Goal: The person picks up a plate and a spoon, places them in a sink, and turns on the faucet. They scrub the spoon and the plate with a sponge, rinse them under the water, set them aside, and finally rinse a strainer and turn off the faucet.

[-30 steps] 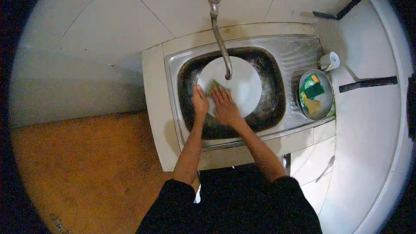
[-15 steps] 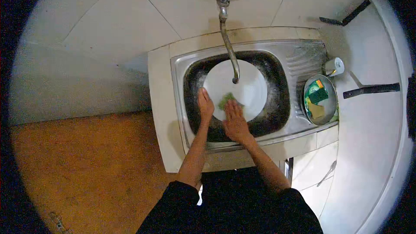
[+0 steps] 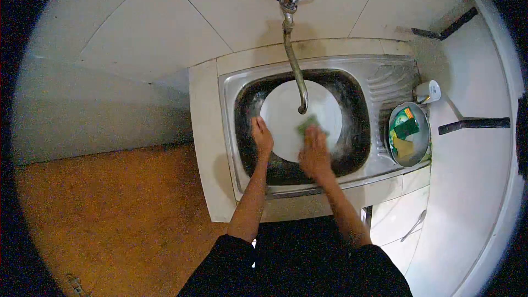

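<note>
A large round white plate rests in the dark-stained basin of the metal sink. My left hand is closed on the plate's left rim, thumb side up. Slightly blurred, my right hand presses a green scrubbing pad against the plate's surface, right of its middle. The fingers cover part of the pad. Over the plate hangs the faucet spout; I see no water stream from it.
Right of the basin, a metal bowl on the ridged drainboard holds a green packet and sponges. A white cup lies behind it. Black brackets stick to the right wall. A spoon lies lower right.
My right hand and the green pad have slid to the right across the plate. The left hand keeps its place on the rim. The whole view has shifted slightly.
</note>
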The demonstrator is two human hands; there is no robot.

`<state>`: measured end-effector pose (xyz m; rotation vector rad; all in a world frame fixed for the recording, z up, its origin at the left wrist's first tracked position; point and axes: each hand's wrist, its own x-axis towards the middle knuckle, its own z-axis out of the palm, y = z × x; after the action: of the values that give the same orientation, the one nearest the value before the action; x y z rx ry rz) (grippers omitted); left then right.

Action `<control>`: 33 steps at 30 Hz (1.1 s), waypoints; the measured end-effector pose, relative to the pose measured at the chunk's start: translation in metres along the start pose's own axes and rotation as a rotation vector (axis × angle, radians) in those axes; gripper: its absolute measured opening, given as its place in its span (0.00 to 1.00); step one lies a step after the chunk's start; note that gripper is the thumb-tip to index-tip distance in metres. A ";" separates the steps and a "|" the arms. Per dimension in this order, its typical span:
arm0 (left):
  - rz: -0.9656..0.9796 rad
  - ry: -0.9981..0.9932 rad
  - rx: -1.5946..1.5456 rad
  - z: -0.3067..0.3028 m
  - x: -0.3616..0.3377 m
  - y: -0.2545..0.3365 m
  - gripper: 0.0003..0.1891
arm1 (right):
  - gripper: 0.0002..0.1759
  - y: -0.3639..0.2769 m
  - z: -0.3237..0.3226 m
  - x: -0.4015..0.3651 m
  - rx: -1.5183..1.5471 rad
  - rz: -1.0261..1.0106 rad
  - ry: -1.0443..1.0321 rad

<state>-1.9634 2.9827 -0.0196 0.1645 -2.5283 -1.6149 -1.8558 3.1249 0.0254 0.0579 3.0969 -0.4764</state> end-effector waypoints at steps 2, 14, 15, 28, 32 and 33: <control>0.058 0.143 -0.058 0.000 -0.001 0.005 0.17 | 0.37 -0.036 -0.022 -0.002 0.117 -0.162 -0.218; 0.145 0.359 -0.136 -0.001 0.003 0.011 0.16 | 0.32 -0.024 0.008 0.073 0.174 -0.314 -0.082; 0.145 0.354 -0.140 -0.002 0.004 0.007 0.16 | 0.32 -0.029 0.007 0.050 0.218 -0.367 -0.075; 0.051 -0.174 0.124 -0.049 0.011 0.000 0.15 | 0.36 -0.039 0.025 0.064 0.177 -0.415 -0.018; -0.001 -0.273 0.279 -0.049 0.010 0.019 0.15 | 0.38 0.003 0.019 0.102 0.314 -0.066 0.000; 0.064 -0.291 0.323 -0.049 0.010 0.027 0.15 | 0.38 0.017 0.001 0.095 0.185 -0.109 0.041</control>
<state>-1.9649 2.9488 0.0253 -0.1280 -2.9681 -1.2770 -1.9497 3.1443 0.0181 -0.1025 3.0970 -0.7744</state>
